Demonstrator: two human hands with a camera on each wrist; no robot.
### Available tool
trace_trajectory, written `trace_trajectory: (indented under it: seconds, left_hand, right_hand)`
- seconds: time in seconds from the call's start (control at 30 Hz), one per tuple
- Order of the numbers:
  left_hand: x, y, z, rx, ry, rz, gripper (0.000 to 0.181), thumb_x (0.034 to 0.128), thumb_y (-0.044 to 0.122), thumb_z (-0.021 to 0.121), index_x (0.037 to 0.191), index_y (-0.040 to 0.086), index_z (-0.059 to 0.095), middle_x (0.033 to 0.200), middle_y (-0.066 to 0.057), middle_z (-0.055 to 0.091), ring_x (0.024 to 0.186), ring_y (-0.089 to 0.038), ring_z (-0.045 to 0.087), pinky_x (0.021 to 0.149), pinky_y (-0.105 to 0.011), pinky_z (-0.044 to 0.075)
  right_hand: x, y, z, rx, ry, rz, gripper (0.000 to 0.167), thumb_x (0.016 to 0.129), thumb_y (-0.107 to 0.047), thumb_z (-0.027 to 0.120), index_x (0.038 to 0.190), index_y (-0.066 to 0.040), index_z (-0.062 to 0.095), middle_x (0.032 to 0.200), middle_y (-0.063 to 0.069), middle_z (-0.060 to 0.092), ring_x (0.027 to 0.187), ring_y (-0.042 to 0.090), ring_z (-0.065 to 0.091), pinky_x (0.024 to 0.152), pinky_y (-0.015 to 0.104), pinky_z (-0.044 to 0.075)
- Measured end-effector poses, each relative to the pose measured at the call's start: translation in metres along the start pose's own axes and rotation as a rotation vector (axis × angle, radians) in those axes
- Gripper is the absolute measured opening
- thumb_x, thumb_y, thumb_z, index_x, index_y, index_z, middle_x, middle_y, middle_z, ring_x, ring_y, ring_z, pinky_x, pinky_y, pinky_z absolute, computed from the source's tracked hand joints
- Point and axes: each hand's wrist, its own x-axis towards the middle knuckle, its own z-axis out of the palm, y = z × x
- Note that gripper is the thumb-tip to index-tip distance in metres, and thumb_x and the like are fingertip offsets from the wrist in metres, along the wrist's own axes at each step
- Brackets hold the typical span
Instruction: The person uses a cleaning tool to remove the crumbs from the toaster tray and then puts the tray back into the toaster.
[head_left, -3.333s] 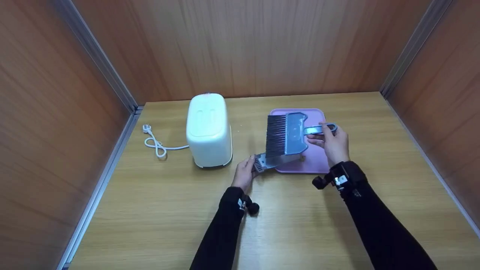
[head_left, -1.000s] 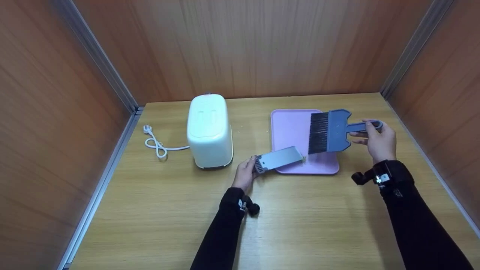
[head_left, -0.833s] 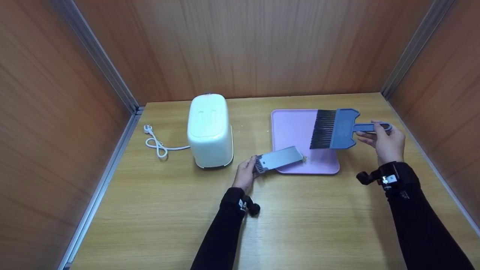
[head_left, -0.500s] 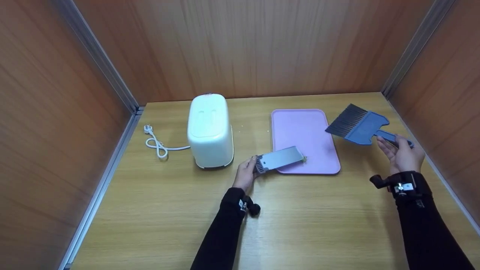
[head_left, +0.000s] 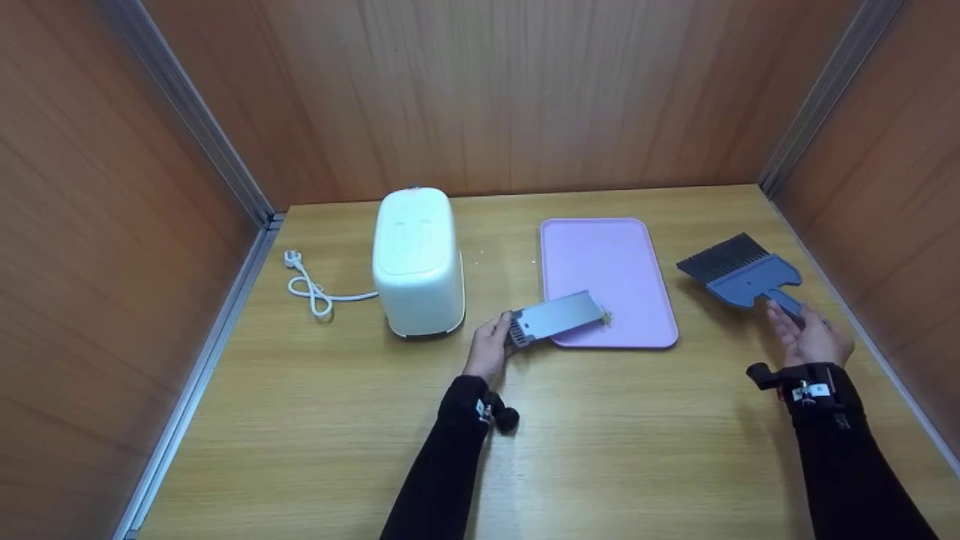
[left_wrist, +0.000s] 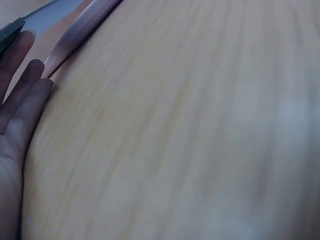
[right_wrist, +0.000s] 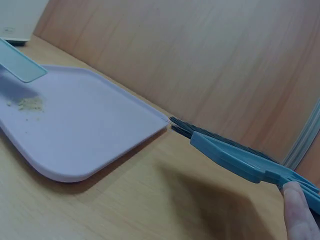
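Note:
My left hand [head_left: 488,348] grips the ribbed end of a flat grey-blue scraper-like tool [head_left: 561,316], its far end over the front left part of a pink tray [head_left: 611,255]. Beside that end lies a small heap of pale crumbs [head_left: 607,319], also seen in the right wrist view as crumbs [right_wrist: 31,104]. Right of the tray, my right hand [head_left: 816,339] pinches the handle of a blue brush [head_left: 752,280], held above the table with its dark bristles toward the back left. In the left wrist view, fingers [left_wrist: 30,100] are near the tray rim.
A white appliance [head_left: 417,262] stands left of the tray, its white cord and plug [head_left: 307,285] on the table [head_left: 360,420] to its left. A few tiny specks lie between appliance and tray. Wooden panels [head_left: 480,97] close the back and both sides.
The brush has moved right off the tray, turned, and come lower and nearer with my right hand. My left hand and its tool have stayed in place.

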Motion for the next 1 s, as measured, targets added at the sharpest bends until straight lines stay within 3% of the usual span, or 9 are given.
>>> trace_trajectory:
  seconds: [0.23,0.4,0.53,0.6,0.7,0.8,0.87,1.0]
  left_hand:
    - [-0.002,0.002,0.001,0.013,0.005,0.005,0.046,0.1177,0.02,0.041,0.143,-0.016,0.054,0.139,-0.031,0.064,0.119,-0.024,0.068,0.105,-0.037,0.057]
    - [-0.002,0.002,0.001,0.028,0.006,0.011,0.046,0.1177,0.021,0.041,0.141,-0.017,0.055,0.136,-0.032,0.065,0.117,-0.025,0.069,0.105,-0.038,0.057]
    - [-0.002,0.001,0.0,0.02,0.009,0.013,0.046,0.1176,0.021,0.042,0.141,-0.017,0.056,0.134,-0.03,0.067,0.114,-0.023,0.07,0.103,-0.037,0.058]
    - [-0.002,0.001,0.0,0.013,0.01,0.016,0.045,0.1175,0.021,0.042,0.14,-0.016,0.056,0.132,-0.028,0.068,0.112,-0.021,0.07,0.102,-0.037,0.058]
    - [-0.002,0.0,0.0,0.008,0.006,0.017,0.045,0.1177,0.021,0.042,0.139,-0.016,0.057,0.133,-0.028,0.068,0.114,-0.022,0.07,0.103,-0.038,0.058]
    - [-0.002,0.0,0.0,0.005,0.004,0.007,0.045,0.1178,0.021,0.041,0.14,-0.016,0.057,0.135,-0.028,0.067,0.118,-0.024,0.069,0.105,-0.038,0.057]
    - [-0.002,0.0,0.001,0.003,0.005,0.008,0.046,0.1178,0.021,0.041,0.14,-0.016,0.056,0.135,-0.029,0.067,0.119,-0.025,0.069,0.105,-0.038,0.057]
    - [-0.002,0.0,0.001,-0.008,0.005,0.008,0.045,0.1177,0.02,0.041,0.14,-0.017,0.056,0.134,-0.029,0.068,0.117,-0.024,0.07,0.105,-0.038,0.057]
  right_hand:
    - [0.009,0.004,-0.008,0.066,0.111,0.06,0.001,0.109,-0.006,0.058,0.11,-0.006,0.057,0.109,0.015,0.073,0.104,0.028,0.078,0.097,0.033,0.06]
    - [0.015,0.011,-0.013,0.101,0.223,0.088,0.02,0.109,-0.009,0.059,0.128,-0.016,0.06,0.125,0.007,0.07,0.103,0.026,0.078,0.095,0.033,0.061]
    - [0.014,0.018,-0.015,0.076,0.227,0.088,0.036,0.11,-0.01,0.059,0.144,-0.02,0.057,0.108,0.011,0.078,0.105,0.024,0.078,0.096,0.033,0.061]
    - [0.012,0.022,-0.015,0.047,0.211,0.078,0.033,0.109,-0.008,0.058,0.142,-0.016,0.058,0.096,0.015,0.078,0.103,0.025,0.078,0.096,0.033,0.061]
    - [0.007,0.025,-0.015,-0.043,0.18,0.063,0.025,0.109,-0.005,0.056,0.134,-0.01,0.057,0.089,0.017,0.077,0.095,0.026,0.08,0.095,0.036,0.061]
    - [0.005,0.025,-0.017,-0.217,0.14,0.047,0.015,0.108,-0.005,0.058,0.122,-0.006,0.055,0.086,0.015,0.077,0.086,0.024,0.08,0.091,0.036,0.063]
    - [0.005,0.025,-0.018,-0.377,0.126,0.027,0.022,0.106,-0.009,0.064,0.127,-0.007,0.056,0.085,0.01,0.079,0.082,0.02,0.08,0.085,0.033,0.065]
    - [0.013,0.025,-0.021,-0.721,0.125,-0.033,0.063,0.1,-0.014,0.075,0.155,-0.007,0.044,0.077,0.001,0.077,0.073,0.014,0.078,0.071,0.028,0.065]
